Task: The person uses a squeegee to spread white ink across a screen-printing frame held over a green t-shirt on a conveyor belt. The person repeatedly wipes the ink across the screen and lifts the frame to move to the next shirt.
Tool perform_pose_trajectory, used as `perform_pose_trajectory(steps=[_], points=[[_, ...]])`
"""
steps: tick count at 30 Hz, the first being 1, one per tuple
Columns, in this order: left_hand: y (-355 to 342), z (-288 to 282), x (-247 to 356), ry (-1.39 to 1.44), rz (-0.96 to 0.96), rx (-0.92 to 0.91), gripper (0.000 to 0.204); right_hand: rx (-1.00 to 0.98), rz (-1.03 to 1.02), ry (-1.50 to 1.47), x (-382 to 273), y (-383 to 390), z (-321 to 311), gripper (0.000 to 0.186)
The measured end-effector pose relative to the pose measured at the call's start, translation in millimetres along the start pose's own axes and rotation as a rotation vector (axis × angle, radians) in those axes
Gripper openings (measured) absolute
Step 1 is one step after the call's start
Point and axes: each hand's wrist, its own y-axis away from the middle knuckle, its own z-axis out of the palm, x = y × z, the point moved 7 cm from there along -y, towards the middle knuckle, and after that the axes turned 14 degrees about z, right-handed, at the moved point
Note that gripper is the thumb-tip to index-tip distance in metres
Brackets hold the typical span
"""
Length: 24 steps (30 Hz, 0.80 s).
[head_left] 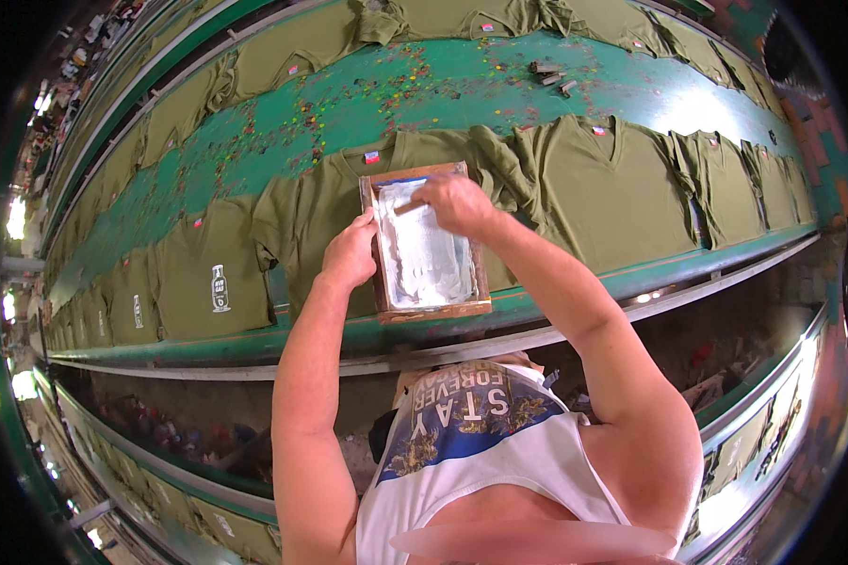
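Left hand [350, 252] steadying wooden-framed printing screen [426, 243] on olive T-shirt [311, 217]; right hand [454, 202] gripping white-coated squeegee [407, 205]; even pressure advisable.

Long green tabletop [499, 89], curving L to R w/ paint specks (red, yellow) scattered over its middle strip. Two rows of olive T-shirts laid flat on it: far row [283, 61] along the back edge, near row along the front edge. Near row incl. a printed shirt [212, 273] w/ white motif at L, another printed one further L, a plain V-neck shirt [603, 184] at R, more plain ones beyond. Wooden-framed screen [426, 245], white ink inside, sits on the centre shirt [316, 202]. Small dark bits [548, 77] lie on bare tabletop near the far row.
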Motion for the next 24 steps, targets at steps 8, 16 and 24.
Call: perform_pose_trajectory(steps=[8, 16, 24], points=[[-7.5, 0.3, -1.2, -0.010, -0.010, -0.004, 0.046, 0.002, 0.045, 0.092, 6.8, -8.8, 3.6, 0.042], [3.4, 8.7, -14.0, 0.095, 0.023, 0.101, 0.044, -0.122, 0.094, 0.098, -28.2, 68.5, 15.5, 0.039], [40.4, 64.7, -9.0, 0.276, 0.019, 0.646, 0.059, -0.141, 0.111, 0.040, -72.9, 165.5, 17.8, 0.046]])
